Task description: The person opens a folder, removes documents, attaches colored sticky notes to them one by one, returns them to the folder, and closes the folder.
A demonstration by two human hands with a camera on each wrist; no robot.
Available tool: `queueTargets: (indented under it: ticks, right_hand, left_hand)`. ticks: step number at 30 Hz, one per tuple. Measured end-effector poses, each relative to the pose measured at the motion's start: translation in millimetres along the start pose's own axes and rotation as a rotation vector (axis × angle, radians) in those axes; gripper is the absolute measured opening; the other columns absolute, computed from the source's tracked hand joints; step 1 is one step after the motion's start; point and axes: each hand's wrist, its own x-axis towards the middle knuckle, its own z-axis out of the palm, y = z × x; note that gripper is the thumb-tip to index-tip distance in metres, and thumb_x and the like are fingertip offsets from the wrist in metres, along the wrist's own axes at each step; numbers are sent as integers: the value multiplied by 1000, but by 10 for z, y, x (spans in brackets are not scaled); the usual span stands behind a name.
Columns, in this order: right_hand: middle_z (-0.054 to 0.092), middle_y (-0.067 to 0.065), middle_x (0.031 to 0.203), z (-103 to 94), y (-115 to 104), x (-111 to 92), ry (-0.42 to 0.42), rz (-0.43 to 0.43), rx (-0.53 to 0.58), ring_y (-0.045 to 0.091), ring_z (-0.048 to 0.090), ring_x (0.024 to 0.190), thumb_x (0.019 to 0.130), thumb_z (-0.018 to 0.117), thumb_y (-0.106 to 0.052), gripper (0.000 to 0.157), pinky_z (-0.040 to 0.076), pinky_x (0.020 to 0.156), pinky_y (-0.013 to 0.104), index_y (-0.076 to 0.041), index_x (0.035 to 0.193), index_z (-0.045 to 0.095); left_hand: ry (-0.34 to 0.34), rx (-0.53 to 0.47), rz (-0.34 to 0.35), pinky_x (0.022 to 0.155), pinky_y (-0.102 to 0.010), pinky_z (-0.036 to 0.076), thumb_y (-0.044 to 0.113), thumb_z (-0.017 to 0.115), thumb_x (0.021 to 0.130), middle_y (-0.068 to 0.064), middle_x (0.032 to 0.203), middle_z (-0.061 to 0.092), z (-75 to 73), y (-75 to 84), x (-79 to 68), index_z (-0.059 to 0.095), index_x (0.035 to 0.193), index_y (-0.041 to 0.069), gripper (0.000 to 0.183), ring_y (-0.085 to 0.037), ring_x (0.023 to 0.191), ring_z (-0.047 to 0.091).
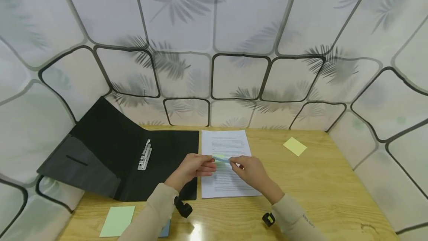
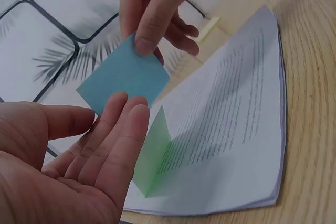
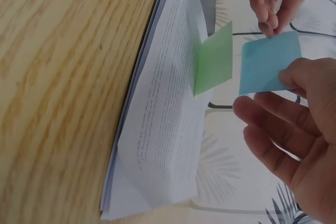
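Over a stack of printed paper (image 1: 230, 183), both hands hold one blue sticky note (image 2: 118, 82). My left hand (image 1: 197, 165) pinches one corner between thumb and index finger, its other fingers loosely extended. At the opposite side my right hand (image 1: 251, 171) pinches the note with thumb and fingers. Seen nearly edge-on in the head view, the note is a thin strip; both wrist views show its flat face. A green sticky note (image 3: 216, 59) stands up from the top sheet, attached along one edge, just beneath the blue one.
Left of the paper lies an open black folder (image 1: 170, 148) with a metal clip (image 1: 145, 155), its cover leaning against the patterned backdrop. A green notepad (image 1: 117, 220) sits front left; a blue pad (image 1: 165, 230) is partly behind the left forearm. Yellow notes (image 1: 295, 146) lie at right.
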Motion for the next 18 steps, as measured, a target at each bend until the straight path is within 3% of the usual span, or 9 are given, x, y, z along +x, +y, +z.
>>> queueTargets:
  ticks: [6,11,14,18]
  right_hand:
    - [83,5,97,-1,10,-22,35,-76,-24,9,71,71,91,81,-6,17,56,61,22,-8,107,84]
    - [83,7,101,-7,45,-33,43,-114,-61,11,74,72,90,82,-7,20,58,62,24,-9,110,83]
    - [82,9,103,-42,79,-37,3,-54,-75,7,66,64,91,82,-8,29,52,56,20,-6,120,80]
    - [81,14,102,-101,149,-23,-20,114,0,2,50,54,94,76,-6,36,38,48,19,-3,130,74]
  left_hand:
    - [-23,-92,-37,73,-31,66,21,61,108,-11,93,82,32,10,-2,68,128,-13,40,-16,77,80]
    - [-2,-76,-44,72,-31,66,21,65,105,-9,88,81,62,5,14,71,125,-9,37,-16,75,80]
    - [16,-45,-29,70,-30,66,19,67,104,-10,86,81,80,-10,27,71,123,-8,34,-15,73,80]
    - [33,23,22,67,-30,66,18,67,104,-16,89,81,123,-31,19,71,120,-11,34,-16,73,80]
